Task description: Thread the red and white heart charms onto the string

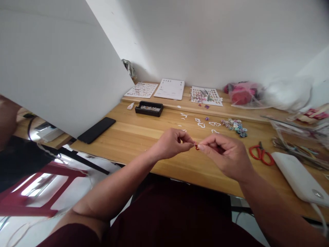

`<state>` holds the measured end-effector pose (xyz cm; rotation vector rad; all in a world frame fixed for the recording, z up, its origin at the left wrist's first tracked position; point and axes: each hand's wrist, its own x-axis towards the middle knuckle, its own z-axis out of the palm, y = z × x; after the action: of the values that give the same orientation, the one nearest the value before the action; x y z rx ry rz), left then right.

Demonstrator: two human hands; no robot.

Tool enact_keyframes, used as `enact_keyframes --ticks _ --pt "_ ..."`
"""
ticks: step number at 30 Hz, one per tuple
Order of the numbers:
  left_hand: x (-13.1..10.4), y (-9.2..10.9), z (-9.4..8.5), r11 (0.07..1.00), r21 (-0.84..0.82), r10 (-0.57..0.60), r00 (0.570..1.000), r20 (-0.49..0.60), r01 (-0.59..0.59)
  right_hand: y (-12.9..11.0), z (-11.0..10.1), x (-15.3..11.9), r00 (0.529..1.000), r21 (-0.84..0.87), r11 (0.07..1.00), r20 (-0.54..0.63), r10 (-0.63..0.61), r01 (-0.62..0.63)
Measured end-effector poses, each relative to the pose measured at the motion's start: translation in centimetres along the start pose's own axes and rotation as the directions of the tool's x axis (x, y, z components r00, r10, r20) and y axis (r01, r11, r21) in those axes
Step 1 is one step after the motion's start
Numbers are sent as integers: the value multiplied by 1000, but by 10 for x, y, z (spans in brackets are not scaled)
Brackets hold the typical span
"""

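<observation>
Both my hands meet over the front part of the wooden desk (138, 137). Between their fingertips is a small red curved piece (196, 146), too small to name more exactly. My left hand (174, 143) pinches its left end with thumb and forefinger. From the other side, my right hand (223, 152) pinches it too, covering part of it. Just beyond the hands lie white paper cut-outs (202, 125) and a small purple piece (207, 118). A heap of small colourful ring-like pieces (235, 127) is behind my right hand.
Red-handled scissors (261, 155) and a white power bank (300, 176) with a cable lie at right. A black tray (149, 108) of small pieces and a black phone (97, 130) are at left. Printed sheets (169, 89) line the back ledge. Another person's arm (7, 120) shows behind the partition.
</observation>
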<state>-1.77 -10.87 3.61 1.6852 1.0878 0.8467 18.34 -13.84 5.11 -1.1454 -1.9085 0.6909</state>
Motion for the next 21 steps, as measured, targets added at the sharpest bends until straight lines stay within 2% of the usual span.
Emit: enact_keyframes --ticks 3,5,8,11,13,17,19,21 --pt "-2 4 -2 999 -51 0 989 145 8 14 -8 18 999 69 997 8 41 -41" --pt "-2 5 -3 991 -134 18 979 202 10 28 -6 27 991 189 974 78 110 -123" --pt "0 3 -4 958 -286 21 986 163 27 46 6 27 951 413 858 178 252 -305" --pt "3 -2 -2 922 -385 -6 999 44 23 50 21 14 927 552 744 207 314 -375" --pt "4 -6 -1 924 -383 -30 999 -39 12 46 26 4 932 525 769 200 304 -364" --pt "5 -10 0 978 -207 -48 988 -144 17 27 21 -10 964 282 926 153 217 -253" --pt "4 -9 1 993 -116 -31 990 -137 14 16 13 -11 981 179 968 106 161 -178" --pt "3 -6 1 998 -62 -11 996 -85 6 7 5 -6 993 101 989 60 104 -110"
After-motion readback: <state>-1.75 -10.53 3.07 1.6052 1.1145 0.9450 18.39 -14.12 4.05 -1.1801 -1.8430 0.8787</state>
